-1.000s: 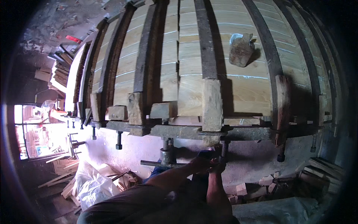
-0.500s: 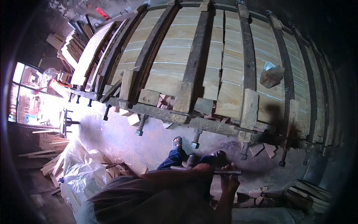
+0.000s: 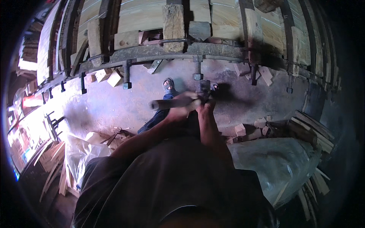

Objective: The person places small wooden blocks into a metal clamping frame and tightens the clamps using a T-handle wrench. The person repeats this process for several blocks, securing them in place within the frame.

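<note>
1. The left hand [image 3: 180,110], wrapped around a metal bar [image 3: 165,104], is blurred, its outline smeared.
2. It covers part of the bar, so the join with the dark tool head [image 3: 204,86] is hidden.
3. The right hand [image 3: 205,107] lies in shadow just below that head; how it grips cannot be told.
4. The right foot [image 3: 215,87] is mostly hidden behind the tool head.
5. The shirt [image 3: 171,171] hides most of the legs.
6. The top edge cuts off the boards [image 3: 140,15] and a brown block [image 3: 268,4].
7. Glare and the dark rim obscure the far left.
</note>
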Demonstrator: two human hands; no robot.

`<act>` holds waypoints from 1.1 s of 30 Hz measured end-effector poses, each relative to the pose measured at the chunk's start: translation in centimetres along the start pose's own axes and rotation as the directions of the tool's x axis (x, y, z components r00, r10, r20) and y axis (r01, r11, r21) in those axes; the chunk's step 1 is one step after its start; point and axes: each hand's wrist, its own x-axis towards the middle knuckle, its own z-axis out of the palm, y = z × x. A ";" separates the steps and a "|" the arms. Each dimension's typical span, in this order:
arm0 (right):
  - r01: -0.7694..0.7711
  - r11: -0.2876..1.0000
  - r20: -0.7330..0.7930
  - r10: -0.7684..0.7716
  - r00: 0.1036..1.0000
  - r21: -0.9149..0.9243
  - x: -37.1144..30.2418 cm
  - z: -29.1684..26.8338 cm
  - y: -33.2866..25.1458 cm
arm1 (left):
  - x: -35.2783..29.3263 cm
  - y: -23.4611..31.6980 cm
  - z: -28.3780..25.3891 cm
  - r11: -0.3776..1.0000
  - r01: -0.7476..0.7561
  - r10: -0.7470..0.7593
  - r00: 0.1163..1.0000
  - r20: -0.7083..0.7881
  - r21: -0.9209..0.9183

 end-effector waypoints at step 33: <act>-0.040 0.999 0.014 0.040 0.999 -0.033 1.1 2.9 -1.5 | -1.0 -7.3 -17.7 0.403 -0.414 -0.498 0.649 -0.575 -0.816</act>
